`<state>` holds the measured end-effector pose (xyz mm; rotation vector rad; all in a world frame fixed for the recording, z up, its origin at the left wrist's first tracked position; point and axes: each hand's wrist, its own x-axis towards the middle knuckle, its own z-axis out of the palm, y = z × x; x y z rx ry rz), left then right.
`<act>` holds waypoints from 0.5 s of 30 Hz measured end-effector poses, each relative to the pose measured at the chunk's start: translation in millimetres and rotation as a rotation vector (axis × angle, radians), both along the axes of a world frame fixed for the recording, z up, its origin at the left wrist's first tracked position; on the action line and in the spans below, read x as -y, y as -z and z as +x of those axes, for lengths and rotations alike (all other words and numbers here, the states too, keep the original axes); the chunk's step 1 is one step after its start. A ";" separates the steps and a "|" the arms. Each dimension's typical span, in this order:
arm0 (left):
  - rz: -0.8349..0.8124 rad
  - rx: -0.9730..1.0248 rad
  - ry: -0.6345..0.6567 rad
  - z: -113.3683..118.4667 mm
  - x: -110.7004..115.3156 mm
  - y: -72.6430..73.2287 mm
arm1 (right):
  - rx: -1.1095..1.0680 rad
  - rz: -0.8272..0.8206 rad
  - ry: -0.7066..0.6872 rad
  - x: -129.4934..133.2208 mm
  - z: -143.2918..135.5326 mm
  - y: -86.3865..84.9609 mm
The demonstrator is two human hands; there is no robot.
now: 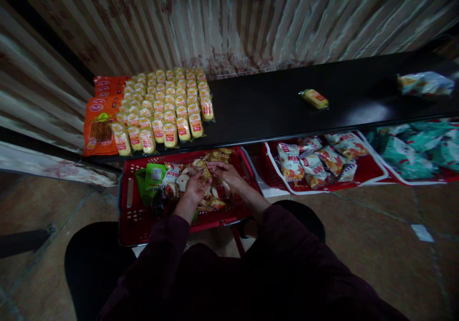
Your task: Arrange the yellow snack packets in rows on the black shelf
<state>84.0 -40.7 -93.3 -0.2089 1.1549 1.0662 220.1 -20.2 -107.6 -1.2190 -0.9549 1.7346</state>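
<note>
Both hands are inside a red plastic basket (134, 216) of mixed packaged snacks. In my left hand (195, 189) is a small clear-wrapped yellowish snack (202, 169), its fingers closed around the lower part. My right hand (229, 174) is just to the right, fingers stretched toward that snack; whether they touch it is hard to see. Round pale wrapped biscuits (182, 182) lie beside my left hand. A green packet (152, 181) stands at the basket's left, and more wrapped pieces (217, 203) lie below the hands.
On the black shelf (251, 106) stand rows of wrapped yellow cakes (170, 103) beside orange packets (100, 125). One wrapped cake (314, 99) and a blurred bag (426, 83) lie farther right. Below are baskets of white-and-red bags (315, 163) and green bags (409, 154). A pleated curtain (229, 25) hangs behind.
</note>
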 end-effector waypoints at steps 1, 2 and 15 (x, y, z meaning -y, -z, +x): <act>0.002 -0.004 0.006 0.0 0.2 -0.4 | 0.015 0.011 0.000 0.3 -0.1 0.3; 0.003 -0.009 0.012 -0.1 0.5 -0.7 | 0.030 0.023 -0.002 0.4 -0.1 0.5; -0.028 -0.018 0.036 4.0 2.0 -8.8 | 0.047 0.062 -0.011 -0.6 1.4 3.0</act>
